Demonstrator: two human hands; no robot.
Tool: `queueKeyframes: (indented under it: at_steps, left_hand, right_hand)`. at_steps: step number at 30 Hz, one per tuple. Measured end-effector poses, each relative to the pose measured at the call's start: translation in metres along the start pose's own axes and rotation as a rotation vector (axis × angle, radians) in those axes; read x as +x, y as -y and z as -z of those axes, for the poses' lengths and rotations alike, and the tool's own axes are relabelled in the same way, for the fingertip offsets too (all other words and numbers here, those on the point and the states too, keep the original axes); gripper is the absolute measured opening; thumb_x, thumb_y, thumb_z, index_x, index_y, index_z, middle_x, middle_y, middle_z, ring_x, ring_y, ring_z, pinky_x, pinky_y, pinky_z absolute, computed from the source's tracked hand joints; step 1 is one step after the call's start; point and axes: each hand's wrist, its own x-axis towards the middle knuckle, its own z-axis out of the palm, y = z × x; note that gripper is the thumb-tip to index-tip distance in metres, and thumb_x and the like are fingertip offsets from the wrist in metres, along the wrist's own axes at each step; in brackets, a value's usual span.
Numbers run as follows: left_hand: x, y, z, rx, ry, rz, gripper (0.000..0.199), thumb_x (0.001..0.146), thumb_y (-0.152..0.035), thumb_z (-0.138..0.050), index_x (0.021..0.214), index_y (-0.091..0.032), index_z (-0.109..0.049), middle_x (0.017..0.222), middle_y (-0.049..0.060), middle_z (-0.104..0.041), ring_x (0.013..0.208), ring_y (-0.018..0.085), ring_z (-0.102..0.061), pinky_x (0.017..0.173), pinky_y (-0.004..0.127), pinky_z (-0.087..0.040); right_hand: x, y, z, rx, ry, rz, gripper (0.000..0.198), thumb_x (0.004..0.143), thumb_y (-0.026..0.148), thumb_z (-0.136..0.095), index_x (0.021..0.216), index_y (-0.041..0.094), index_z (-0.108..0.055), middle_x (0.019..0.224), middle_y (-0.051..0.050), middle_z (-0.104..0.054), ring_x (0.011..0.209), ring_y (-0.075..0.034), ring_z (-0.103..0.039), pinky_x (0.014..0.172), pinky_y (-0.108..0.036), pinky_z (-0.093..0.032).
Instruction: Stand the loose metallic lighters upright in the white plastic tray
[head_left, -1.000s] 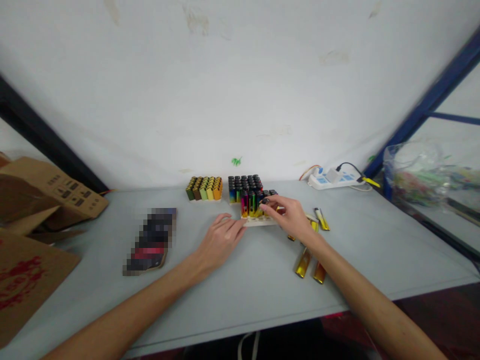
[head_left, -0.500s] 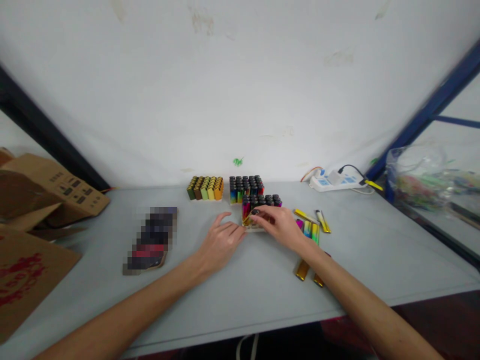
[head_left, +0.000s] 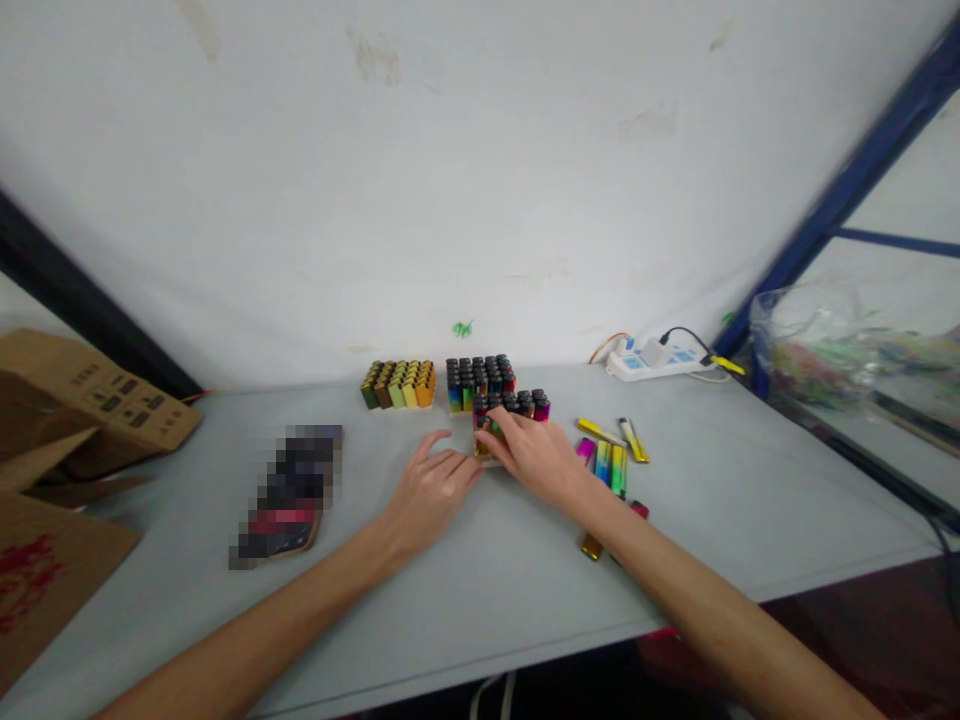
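My right hand (head_left: 529,450) is closed with its fingertips on a lighter (head_left: 486,440) at the front left of a white tray (head_left: 491,462). Black-topped lighters (head_left: 536,407) stand upright in the rows behind it. The hand hides most of the tray's front. At the tray's front left corner, my left hand (head_left: 436,492) has its fingertips pressed to the edge, one finger raised apart. Right of my right hand lie several loose lighters (head_left: 616,470) in blue, green and purple. A gold lighter (head_left: 592,546) lies partly under my right forearm.
Behind stand a block of black-topped lighters (head_left: 480,372) and a block of yellowish lighters (head_left: 401,385). A blurred-out phone (head_left: 300,500) lies left, beside cardboard boxes (head_left: 97,390). A power strip (head_left: 656,358) sits near the wall; a clear plastic bag (head_left: 817,340) is at right.
The lighter in my right hand was tilted over the tray's front and now stands more upright in the front left. The whole view has shifted slightly.
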Motion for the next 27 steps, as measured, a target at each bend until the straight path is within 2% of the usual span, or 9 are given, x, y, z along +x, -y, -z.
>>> queueKeyframes:
  at_steps: [5, 9, 14, 16, 19, 21, 25, 27]
  left_hand:
    - [0.003, 0.002, 0.002, 0.037, -0.006, 0.006, 0.026, 0.108, -0.016, -0.052, 0.089, -0.019, -0.070, 0.076, -0.001, -0.074, 0.068, 0.015, -0.069, 0.104, 0.045, -0.051]
    - [0.004, 0.004, 0.002, 0.051, -0.027, 0.012, 0.023, 0.108, -0.018, -0.054, 0.091, -0.018, -0.069, 0.076, 0.000, -0.074, 0.068, 0.016, -0.069, 0.103, 0.045, -0.052]
    - [0.003, 0.005, 0.001, 0.065, -0.009, 0.016, 0.022, 0.108, -0.020, -0.054, 0.092, -0.020, -0.069, 0.080, 0.000, -0.076, 0.070, 0.016, -0.069, 0.101, 0.045, -0.052]
    - [0.003, 0.005, 0.001, 0.067, -0.011, 0.012, 0.021, 0.108, -0.020, -0.054, 0.094, -0.020, -0.070, 0.082, 0.001, -0.077, 0.071, 0.016, -0.070, 0.101, 0.044, -0.052]
    - [0.003, 0.007, 0.001, 0.072, -0.036, 0.010, 0.019, 0.108, -0.020, -0.054, 0.098, -0.018, -0.070, 0.081, 0.001, -0.077, 0.071, 0.017, -0.070, 0.100, 0.044, -0.052]
    - [0.004, 0.008, 0.000, 0.079, -0.053, 0.015, 0.019, 0.109, -0.021, -0.054, 0.102, -0.017, -0.071, 0.079, 0.001, -0.076, 0.071, 0.017, -0.070, 0.100, 0.044, -0.052]
    - [0.006, 0.010, 0.000, 0.092, -0.056, 0.016, 0.019, 0.109, -0.022, -0.053, 0.106, -0.016, -0.071, 0.081, 0.002, -0.077, 0.071, 0.018, -0.071, 0.099, 0.043, -0.051]
    - [0.005, 0.010, 0.000, 0.088, -0.052, 0.021, 0.018, 0.109, -0.022, -0.054, 0.106, -0.016, -0.070, 0.083, 0.002, -0.077, 0.073, 0.018, -0.071, 0.100, 0.043, -0.050]
  right_hand:
    - [0.001, 0.005, -0.001, -0.007, 0.013, -0.043, 0.030, 0.109, 0.050, -0.047, 0.118, 0.023, -0.057, 0.106, -0.011, -0.080, 0.083, -0.026, -0.076, 0.057, -0.028, -0.039]
    - [0.000, -0.009, 0.005, 0.050, -0.057, -0.053, 0.032, 0.110, 0.051, -0.045, 0.113, 0.023, -0.059, 0.095, -0.008, -0.079, 0.076, -0.024, -0.074, 0.058, -0.028, -0.036]
    - [-0.006, -0.066, 0.024, 0.048, -0.244, -0.195, 0.040, 0.111, 0.049, -0.039, 0.092, 0.022, -0.063, 0.076, -0.006, -0.074, 0.067, -0.022, -0.068, 0.060, -0.029, -0.034]
    - [-0.009, -0.094, 0.030, 0.024, -0.263, -0.257, 0.041, 0.111, 0.046, -0.040, 0.088, 0.022, -0.063, 0.073, -0.006, -0.072, 0.065, -0.022, -0.066, 0.061, -0.030, -0.035]
    - [-0.014, -0.128, 0.032, 0.020, -0.174, -0.296, 0.031, 0.108, 0.038, -0.051, 0.090, 0.019, -0.066, 0.080, -0.008, -0.075, 0.071, -0.022, -0.067, 0.063, -0.030, -0.037]
    - [-0.014, -0.138, 0.030, 0.050, -0.083, -0.267, 0.024, 0.105, 0.034, -0.056, 0.094, 0.018, -0.069, 0.085, -0.008, -0.076, 0.076, -0.022, -0.068, 0.068, -0.029, -0.041]
    - [-0.013, -0.128, 0.018, 0.122, 0.061, -0.134, 0.020, 0.103, 0.033, -0.060, 0.103, 0.016, -0.071, 0.099, -0.009, -0.075, 0.091, -0.021, -0.068, 0.082, -0.029, -0.046]
    - [-0.013, -0.115, 0.011, 0.109, 0.099, -0.123, 0.025, 0.103, 0.037, -0.059, 0.111, 0.016, -0.069, 0.107, -0.011, -0.074, 0.097, -0.023, -0.068, 0.087, -0.030, -0.047]
